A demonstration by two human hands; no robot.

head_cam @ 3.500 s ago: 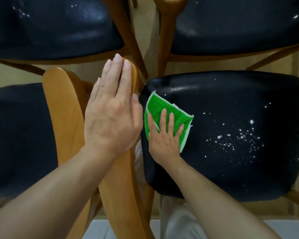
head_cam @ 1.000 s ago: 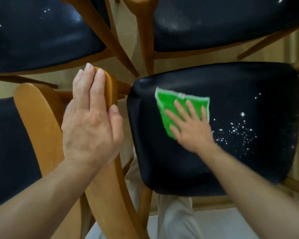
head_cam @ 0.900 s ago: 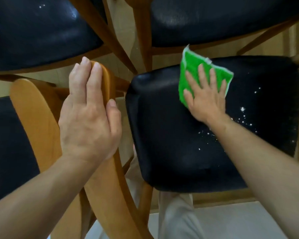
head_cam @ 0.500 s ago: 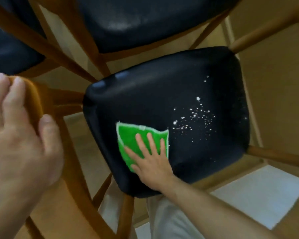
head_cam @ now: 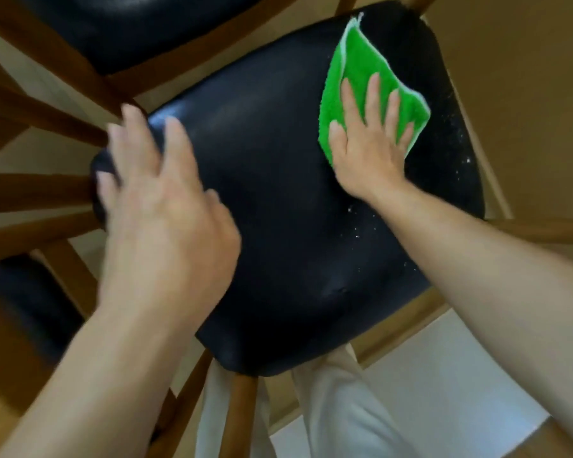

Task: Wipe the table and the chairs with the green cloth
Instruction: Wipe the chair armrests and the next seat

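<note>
A black padded chair seat (head_cam: 278, 209) filled the view. The right hand (head_cam: 368, 143), fingers straight and spread, pressed the green cloth (head_cam: 354, 61) flat at the seat's one o'clock corner. The left hand (head_cam: 159, 206), blurred, fingers spread, held nothing at nine o'clock, well apart from the cloth.

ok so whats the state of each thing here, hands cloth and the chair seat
green cloth: spread flat on the seat's far right part, under the right hand
right hand: fingers straight, pressing the cloth
left hand: open, blurred, over the seat's left edge
black chair seat: a few white specks along its right side
</note>
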